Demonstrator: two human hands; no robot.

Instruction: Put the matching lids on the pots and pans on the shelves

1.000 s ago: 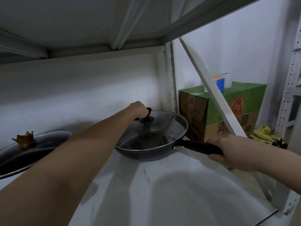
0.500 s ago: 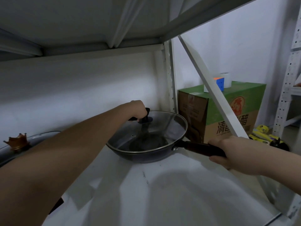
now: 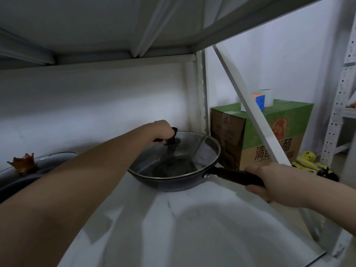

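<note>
On the white shelf (image 3: 192, 228), near its right back corner, stands the dark pan (image 3: 169, 182) with the glass lid (image 3: 185, 151) lying on it. Our left hand (image 3: 160, 130) is closed around the black knob (image 3: 171, 140) of the lid, and our right hand (image 3: 275, 182) is wrapped around the far end of the long dark handle (image 3: 237, 175), which points to the right.

At the left edge we see another pan (image 3: 17, 182) under a glass lid with a brown crown-shaped knob (image 3: 24, 164); our left forearm cuts most of it off. Behind the shelf post, a green and brown carton (image 3: 269, 135) stands on the floor by the white wall, with a colour cube (image 3: 260, 100) and a white roll (image 3: 268, 97) on top.

Yellow packages (image 3: 308, 162) lie beside the carton; we cannot make out what they are. Our left fingers are hidden behind the hand.
</note>
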